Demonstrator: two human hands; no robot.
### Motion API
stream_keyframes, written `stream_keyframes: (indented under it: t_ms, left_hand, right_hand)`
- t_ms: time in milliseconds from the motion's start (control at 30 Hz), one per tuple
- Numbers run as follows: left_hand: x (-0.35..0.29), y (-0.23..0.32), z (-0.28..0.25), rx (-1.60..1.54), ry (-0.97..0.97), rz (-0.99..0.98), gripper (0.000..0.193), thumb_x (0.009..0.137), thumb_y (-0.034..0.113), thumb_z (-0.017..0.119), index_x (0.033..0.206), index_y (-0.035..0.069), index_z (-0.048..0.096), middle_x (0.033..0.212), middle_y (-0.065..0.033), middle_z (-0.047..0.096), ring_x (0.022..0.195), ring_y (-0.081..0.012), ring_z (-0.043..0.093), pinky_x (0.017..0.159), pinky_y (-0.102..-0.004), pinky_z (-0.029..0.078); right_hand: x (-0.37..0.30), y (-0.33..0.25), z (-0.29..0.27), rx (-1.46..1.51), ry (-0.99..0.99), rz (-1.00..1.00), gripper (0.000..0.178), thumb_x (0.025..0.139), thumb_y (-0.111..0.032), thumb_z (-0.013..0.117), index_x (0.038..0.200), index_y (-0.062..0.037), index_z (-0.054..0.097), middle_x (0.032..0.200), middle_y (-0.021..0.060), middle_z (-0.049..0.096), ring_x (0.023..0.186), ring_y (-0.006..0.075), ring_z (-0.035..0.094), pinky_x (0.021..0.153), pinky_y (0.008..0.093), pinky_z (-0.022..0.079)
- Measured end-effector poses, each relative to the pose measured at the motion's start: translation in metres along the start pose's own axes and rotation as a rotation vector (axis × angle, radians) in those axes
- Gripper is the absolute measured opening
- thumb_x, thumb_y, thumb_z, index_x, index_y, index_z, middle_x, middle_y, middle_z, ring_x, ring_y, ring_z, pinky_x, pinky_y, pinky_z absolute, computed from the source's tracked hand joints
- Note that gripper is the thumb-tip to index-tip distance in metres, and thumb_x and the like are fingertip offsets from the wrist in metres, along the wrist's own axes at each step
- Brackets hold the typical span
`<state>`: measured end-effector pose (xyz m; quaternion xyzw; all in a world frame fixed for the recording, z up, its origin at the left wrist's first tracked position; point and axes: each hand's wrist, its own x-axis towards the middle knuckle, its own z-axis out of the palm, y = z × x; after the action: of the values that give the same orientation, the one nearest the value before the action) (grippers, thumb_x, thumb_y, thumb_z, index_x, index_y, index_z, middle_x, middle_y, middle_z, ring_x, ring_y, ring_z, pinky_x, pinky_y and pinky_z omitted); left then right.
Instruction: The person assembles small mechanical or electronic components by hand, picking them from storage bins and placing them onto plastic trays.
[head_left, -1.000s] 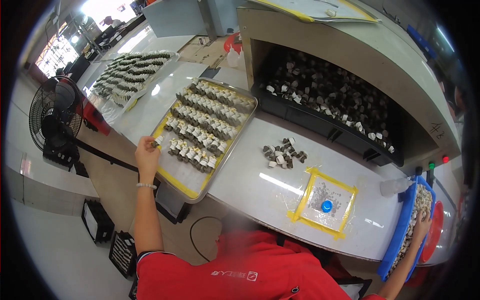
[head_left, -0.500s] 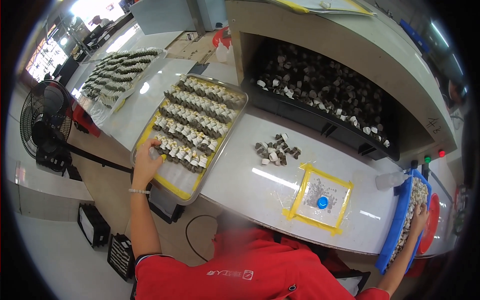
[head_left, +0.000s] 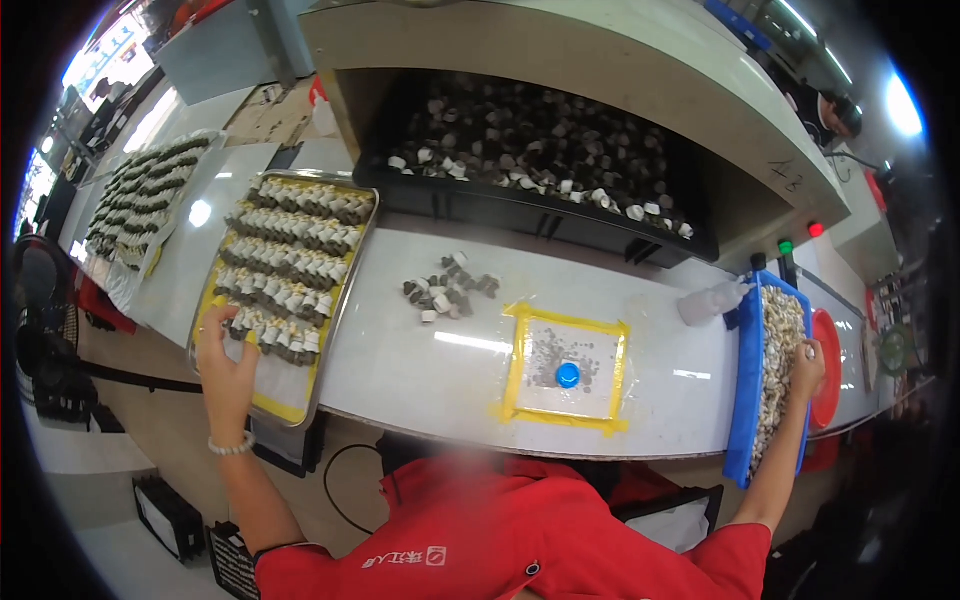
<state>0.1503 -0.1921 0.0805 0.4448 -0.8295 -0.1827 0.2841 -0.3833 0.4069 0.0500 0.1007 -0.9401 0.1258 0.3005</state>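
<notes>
My left hand (head_left: 228,362) is at the left end of the nearest row of small white-and-grey pieces (head_left: 283,338). Its thumb and forefinger are spread apart, with the fingertips against the end of that row. Several such rows stand on a metal tray (head_left: 330,375) with a yellow-edged sheet. Far to the right, my right hand (head_left: 808,370) is over the right side of a blue bin (head_left: 744,410) full of small pale pieces (head_left: 778,345). Its fingers are curled together; whatever is between them is too small to make out.
Loose grey-and-white pieces (head_left: 450,290) lie mid-table. A taped yellow square (head_left: 515,370) holds a blue cap (head_left: 568,375). Behind is a black trough (head_left: 480,205) of similar pieces under a hood. A squeeze bottle (head_left: 710,303) and a red basin (head_left: 826,350) flank the bin.
The view has swung to the right. My right hand has drawn up from among the pale pieces toward the bin's right edge, its fingers now curled. My left hand stays at the row's end.
</notes>
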Motion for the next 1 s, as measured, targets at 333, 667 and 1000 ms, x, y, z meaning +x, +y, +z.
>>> stream_keyframes:
  t_ms: [333,667,1000]
  left_hand:
    - [-0.023,0.144,0.132,0.023,-0.326,0.532,0.059,0.071,0.025,0.067,0.123,0.009,0.044,0.133,-0.0176,0.033,0.127,-0.0355,0.023,0.096,-0.0589,0.023]
    - [-0.019,0.143,0.172,0.245,-0.346,0.762,0.035,0.071,0.008,0.058,0.106,0.008,0.055,0.107,-0.0134,0.05,0.113,-0.029,0.043,0.099,-0.0593,0.02]
    - [-0.022,0.149,0.166,0.15,-0.346,0.689,0.025,0.071,0.003,0.054,0.096,0.006,0.055,0.101,-0.0112,0.05,0.106,-0.0283,0.045,0.101,-0.0588,0.017]
  right_hand:
    - [-0.008,-0.082,-0.046,0.676,-0.037,0.114,0.008,0.08,-0.009,0.055,0.082,-0.0029,0.058,0.066,-0.0003,0.052,0.055,0.0063,0.047,0.048,0.0227,0.038]
    - [-0.121,-0.22,-0.02,0.377,-0.302,-0.444,0.016,0.063,-0.012,0.064,0.078,-0.0077,0.057,0.076,0.009,0.054,0.069,0.0273,0.055,0.057,0.0346,0.045]
    - [-0.1,-0.2,-0.073,0.41,-0.386,-0.34,0.055,0.068,-0.032,0.071,0.114,-0.0105,0.053,0.118,0.0179,0.048,0.109,0.0344,0.046,0.091,0.0398,0.038]
